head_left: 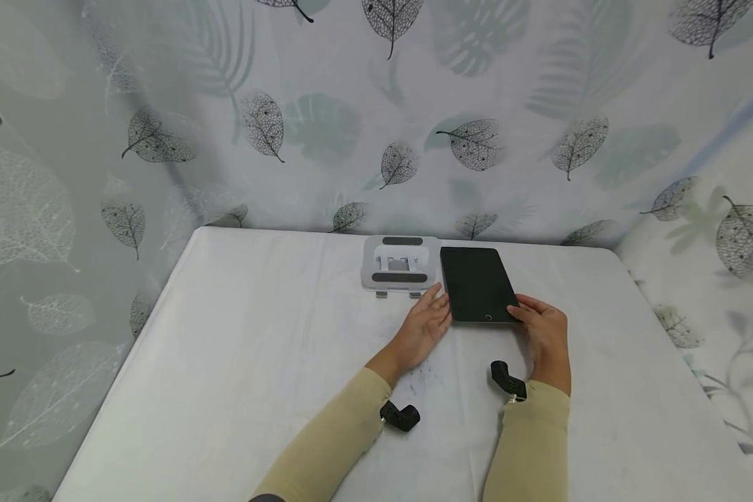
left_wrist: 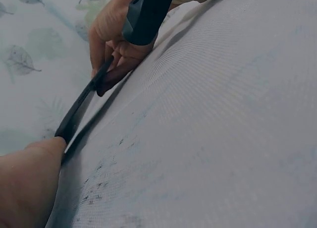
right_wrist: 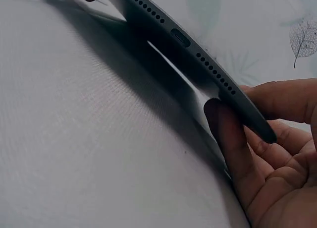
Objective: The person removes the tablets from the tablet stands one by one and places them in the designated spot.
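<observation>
A black tablet with a round button is held slightly above the white tabletop, its near edge raised. My right hand pinches its near right corner. In the right wrist view, the fingers lie on both sides of the tablet, whose end shows a port between two rows of holes. My left hand touches the left edge with its fingers fairly straight. In the left wrist view, the tablet appears edge-on between both hands. A white folded stand with dark grey pads lies just left of the tablet.
White cloth covers the table. Behind it hangs a leaf-patterned curtain, close to the table's back edge. Black wrist devices stick out from both sleeves.
</observation>
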{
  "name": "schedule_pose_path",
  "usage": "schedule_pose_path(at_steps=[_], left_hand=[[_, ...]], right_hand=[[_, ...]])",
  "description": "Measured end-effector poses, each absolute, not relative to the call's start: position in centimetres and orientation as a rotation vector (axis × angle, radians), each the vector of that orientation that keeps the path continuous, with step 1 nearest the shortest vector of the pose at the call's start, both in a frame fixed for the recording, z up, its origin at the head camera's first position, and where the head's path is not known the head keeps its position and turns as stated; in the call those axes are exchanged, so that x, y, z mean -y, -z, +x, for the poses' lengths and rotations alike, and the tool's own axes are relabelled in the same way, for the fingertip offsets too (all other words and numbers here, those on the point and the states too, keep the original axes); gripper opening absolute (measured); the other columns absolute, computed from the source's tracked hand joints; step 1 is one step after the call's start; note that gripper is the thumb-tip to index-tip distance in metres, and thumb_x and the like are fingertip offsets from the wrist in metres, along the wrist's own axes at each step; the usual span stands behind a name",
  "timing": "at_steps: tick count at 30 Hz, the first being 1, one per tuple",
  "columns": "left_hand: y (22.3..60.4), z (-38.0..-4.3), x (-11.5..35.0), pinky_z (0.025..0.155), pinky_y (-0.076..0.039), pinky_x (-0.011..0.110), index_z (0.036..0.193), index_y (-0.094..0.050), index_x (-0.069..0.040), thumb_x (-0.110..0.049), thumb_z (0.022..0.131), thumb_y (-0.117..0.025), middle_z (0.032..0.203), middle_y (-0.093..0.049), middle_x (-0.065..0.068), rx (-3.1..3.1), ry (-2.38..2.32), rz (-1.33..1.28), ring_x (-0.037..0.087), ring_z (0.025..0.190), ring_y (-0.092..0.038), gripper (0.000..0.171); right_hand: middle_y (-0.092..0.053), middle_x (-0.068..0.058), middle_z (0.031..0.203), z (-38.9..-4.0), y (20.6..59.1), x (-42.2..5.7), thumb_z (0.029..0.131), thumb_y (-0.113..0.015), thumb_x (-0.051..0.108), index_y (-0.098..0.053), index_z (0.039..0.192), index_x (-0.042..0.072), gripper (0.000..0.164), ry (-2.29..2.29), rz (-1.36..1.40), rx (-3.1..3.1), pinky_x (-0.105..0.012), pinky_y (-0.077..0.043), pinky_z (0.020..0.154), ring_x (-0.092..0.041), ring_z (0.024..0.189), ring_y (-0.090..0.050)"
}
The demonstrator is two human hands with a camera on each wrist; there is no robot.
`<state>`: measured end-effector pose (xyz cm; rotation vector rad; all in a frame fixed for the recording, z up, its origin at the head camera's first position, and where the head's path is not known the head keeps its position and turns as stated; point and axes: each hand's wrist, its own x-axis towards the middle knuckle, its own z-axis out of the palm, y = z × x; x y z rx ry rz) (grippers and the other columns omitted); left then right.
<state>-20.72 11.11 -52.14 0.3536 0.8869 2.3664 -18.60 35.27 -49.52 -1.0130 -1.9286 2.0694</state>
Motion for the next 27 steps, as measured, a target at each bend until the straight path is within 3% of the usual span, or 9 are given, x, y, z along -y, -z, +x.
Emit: schedule_pose_path(at_steps=[9,16,22,27], left_hand=[[52.60,-20.94,-11.39,0.131,-0.004,0.048,0.163,-0.002,-0.004,0.002,0.097,-0.034,0.167,0.003,0.029,-0.889,-2.391,0.337,0.040,0.160,0.002,0.075],[52.48,-20.74,-11.27,0.131,-0.005,0.047,0.164,0.002,-0.006,0.000,0.097,-0.037,0.168,0.005,0.030,-0.910,-2.364,0.340,0.040,0.160,0.004,0.078],[52.49,-20.80,-11.20,0.131,-0.004,0.045,0.164,0.002,-0.003,0.001,0.098,-0.034,0.170,0.007,0.025,-0.915,-2.321,0.327,0.036,0.160,0.005,0.075],[52.69,-20.91,-11.11,0.132,-0.005,0.041,0.163,0.002,-0.001,0.001,0.099,-0.034,0.172,0.007,0.018,-0.953,-2.258,0.308,0.029,0.161,0.005,0.074]], right_hand=[[-0.065,0.021,0.092,-18.65,49.91,-35.05,0.084,-0.080,0.004,-0.069,0.132,0.010,0.050,-1.805,-1.038,2.183,-0.009,-0.050,0.072,0.002,0.093,-0.059],[-0.069,0.024,0.089,-18.46,49.86,-35.05,0.084,-0.083,0.012,-0.069,0.133,0.013,0.051,-1.582,-1.009,2.331,-0.014,-0.049,0.069,0.005,0.088,-0.059],[-0.079,0.008,0.107,-18.32,49.82,-35.12,0.082,-0.085,0.014,-0.071,0.131,0.013,0.051,-1.437,-0.978,2.427,-0.011,-0.048,0.072,0.011,0.083,-0.058],[-0.076,-0.006,0.123,-18.41,49.78,-34.94,0.082,-0.085,0.017,-0.071,0.131,0.013,0.051,-1.381,-0.974,2.461,-0.012,-0.047,0.076,0.010,0.084,-0.057]])
